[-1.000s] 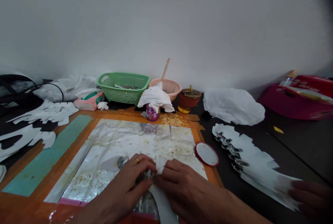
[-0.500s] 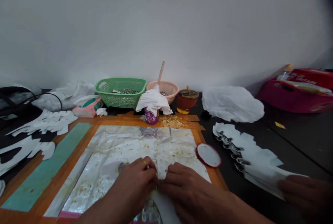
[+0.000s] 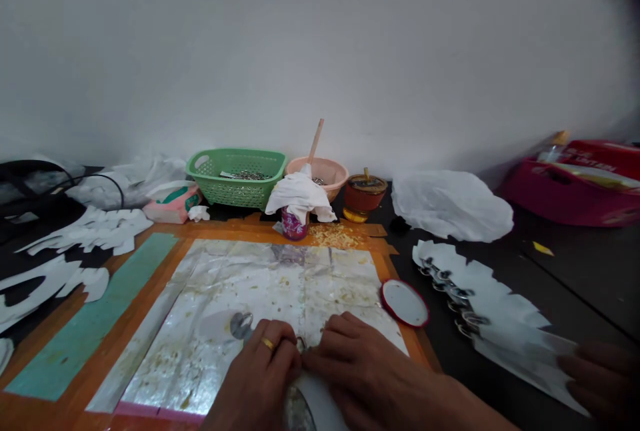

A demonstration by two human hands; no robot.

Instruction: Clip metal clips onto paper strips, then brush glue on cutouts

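Observation:
My left hand (image 3: 270,354), a gold ring on one finger, is curled closed over the front of the stained sheet (image 3: 235,291). Beside it my right hand (image 3: 357,361) is closed too, its fingertips nearly meeting the left ones. Both press on a white cut-out piece (image 3: 320,394) that comes out below them; most of it is hidden. A small dark metal loop shows between the fingertips. Just left of my left hand lies a shiny round metal bit (image 3: 241,325). To the right, white tabbed pieces (image 3: 480,291) carry several metal rings along one edge.
Another person's hand (image 3: 600,371) touches the white pieces at right. A red-rimmed lid (image 3: 405,303) lies near my right hand. Behind stand a green basket (image 3: 235,191), a pink bowl (image 3: 340,177), a cloth-covered jar (image 3: 295,224) and an amber jar (image 3: 365,196). White cut-outs (image 3: 95,224) lie left.
My left hand has shifted slightly and turned, uncovering more of the round metal bit. The view has moved a little. At right, the other person's hand has moved outward.

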